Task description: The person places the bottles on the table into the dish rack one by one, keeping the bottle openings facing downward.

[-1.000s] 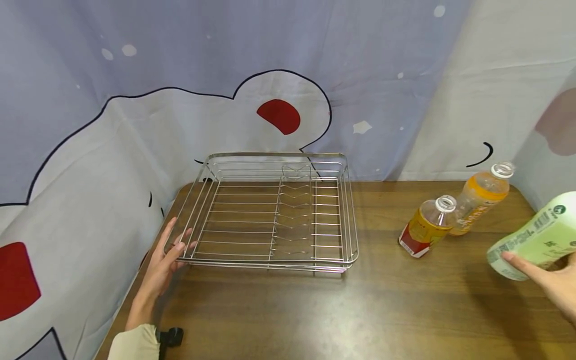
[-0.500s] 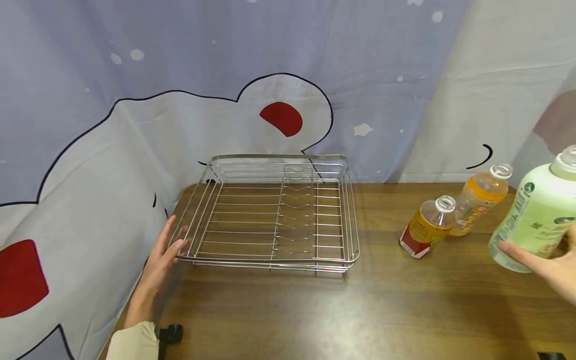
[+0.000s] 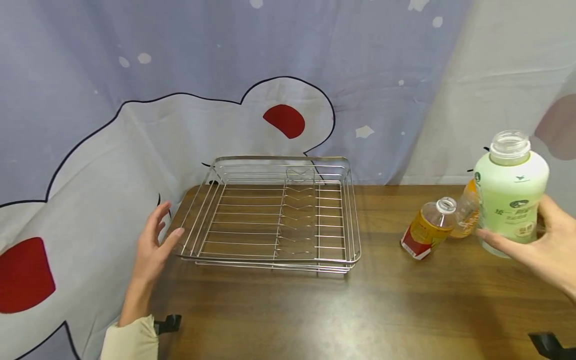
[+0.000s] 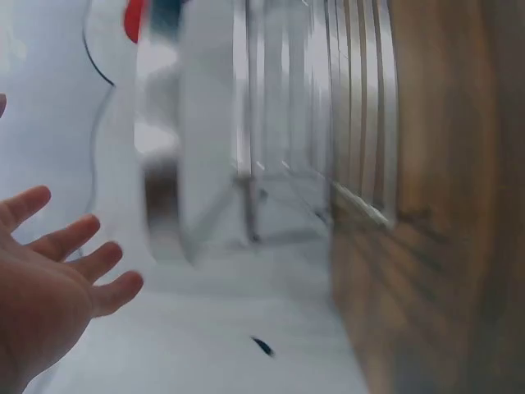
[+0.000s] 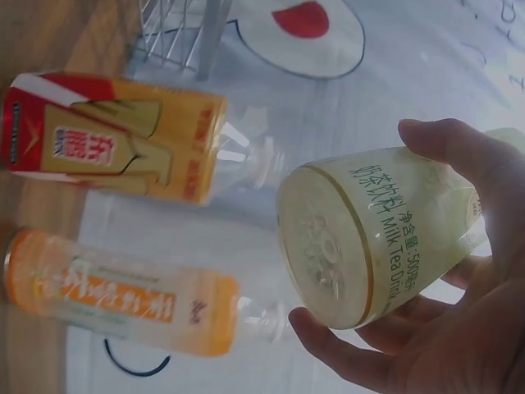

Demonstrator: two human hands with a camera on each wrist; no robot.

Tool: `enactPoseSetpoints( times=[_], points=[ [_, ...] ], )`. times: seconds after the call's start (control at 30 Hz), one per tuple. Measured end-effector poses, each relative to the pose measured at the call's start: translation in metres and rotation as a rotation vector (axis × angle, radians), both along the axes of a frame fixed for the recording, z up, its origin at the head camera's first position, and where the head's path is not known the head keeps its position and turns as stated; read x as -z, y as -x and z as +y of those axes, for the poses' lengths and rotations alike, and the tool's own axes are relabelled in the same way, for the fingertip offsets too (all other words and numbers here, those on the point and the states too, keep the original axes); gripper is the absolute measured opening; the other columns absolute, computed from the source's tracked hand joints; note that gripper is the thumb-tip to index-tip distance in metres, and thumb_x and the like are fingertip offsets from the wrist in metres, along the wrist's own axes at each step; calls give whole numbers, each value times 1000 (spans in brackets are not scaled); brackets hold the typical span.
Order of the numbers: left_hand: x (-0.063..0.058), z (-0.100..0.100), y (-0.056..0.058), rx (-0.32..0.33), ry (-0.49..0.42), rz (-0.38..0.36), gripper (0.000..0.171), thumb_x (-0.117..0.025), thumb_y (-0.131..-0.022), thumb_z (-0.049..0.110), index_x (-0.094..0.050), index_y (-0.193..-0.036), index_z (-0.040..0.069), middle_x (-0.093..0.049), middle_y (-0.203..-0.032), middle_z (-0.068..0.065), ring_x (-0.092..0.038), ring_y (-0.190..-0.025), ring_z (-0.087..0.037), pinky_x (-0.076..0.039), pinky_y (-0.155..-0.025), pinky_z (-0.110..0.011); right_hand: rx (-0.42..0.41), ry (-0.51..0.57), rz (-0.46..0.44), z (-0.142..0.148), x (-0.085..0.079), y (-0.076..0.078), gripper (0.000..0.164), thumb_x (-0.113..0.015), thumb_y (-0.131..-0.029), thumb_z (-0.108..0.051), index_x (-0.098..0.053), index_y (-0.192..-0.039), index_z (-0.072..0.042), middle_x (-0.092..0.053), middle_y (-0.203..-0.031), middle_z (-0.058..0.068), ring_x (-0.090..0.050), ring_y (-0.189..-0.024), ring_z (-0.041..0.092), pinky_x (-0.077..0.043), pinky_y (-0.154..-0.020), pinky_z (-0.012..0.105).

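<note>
A pale green milk tea bottle (image 3: 512, 195) with no cap is gripped by my right hand (image 3: 546, 245), thumb across its front. The right wrist view shows the same bottle (image 5: 344, 238) from its base, with fingers curled round it. My left hand (image 3: 150, 247) is beside the left end of a silver wire dish rack (image 3: 270, 260), fingers spread. In the left wrist view the left hand (image 4: 57, 279) is apart from the blurred rack (image 4: 164, 131) and holds nothing.
A red and yellow capless bottle (image 3: 425, 227) stands on the wooden table (image 3: 288, 310) right of the rack. Behind it stands an orange-labelled bottle (image 3: 465, 220), partly hidden by the green one. A printed curtain (image 3: 189, 130) hangs along the back and left.
My right hand has lifted the green bottle, turned it upright and brought it leftward. My left hand has let go of the rack's left rim and risen slightly away from it.
</note>
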State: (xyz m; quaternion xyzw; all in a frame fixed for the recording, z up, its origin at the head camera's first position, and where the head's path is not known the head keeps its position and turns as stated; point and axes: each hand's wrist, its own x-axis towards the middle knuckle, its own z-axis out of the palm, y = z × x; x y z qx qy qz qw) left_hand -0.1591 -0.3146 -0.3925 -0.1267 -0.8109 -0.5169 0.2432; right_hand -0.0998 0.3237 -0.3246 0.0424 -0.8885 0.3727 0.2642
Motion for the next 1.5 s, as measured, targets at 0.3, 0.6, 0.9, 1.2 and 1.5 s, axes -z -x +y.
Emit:
enactPoseSetpoints(
  times=[0.3, 0.6, 0.9, 1.2, 1.5],
  points=[
    [-29, 51, 2, 184, 35, 216, 71, -69, -74, -10, -46, -141, -8, -48, -146, -12, -39, -138, -22, -29, -111, -29, -24, -296, 42, -36, -16, 10, 76, -92, -51, -10, -61, -120, -3, -63, -105, 15, -38, -89, -12, -30, -69, 27],
    [-33, 92, 7, 336, 37, 218, 75, -73, -77, 1, -43, -145, -4, -44, -149, -13, -33, -141, -32, -28, -113, -35, -99, -406, 27, -71, -22, 16, 76, -89, -55, -15, -59, -125, -10, -60, -105, 12, -53, -85, 25, -42, -61, 50],
    [-31, 122, 9, 418, 21, 186, 77, -75, -77, 8, -42, -145, -3, -44, -150, -12, -36, -139, -30, -33, -109, -35, -139, -506, 3, -97, -23, 20, 74, -87, -59, -24, -57, -127, -16, -60, -111, 12, -62, -80, 32, -48, -51, 56],
    [-29, 150, 7, 556, -42, 139, 80, -80, -79, 14, -40, -144, -8, -41, -151, -14, -35, -139, -35, -37, -108, -40, -212, -599, 36, -122, -11, 26, 71, -86, -57, -26, -59, -122, -16, -62, -104, 12, -61, -77, 27, -48, -46, 44],
    [-21, 179, 0, 711, -110, 54, 85, -80, -71, -6, -39, -146, -6, -41, -150, -16, -45, -132, -35, -48, -98, -49, -281, -705, -25, -142, 1, 26, 70, -87, -59, -28, -61, -122, -13, -61, -98, 12, -61, -74, 29, -50, -50, 42]
  ],
)
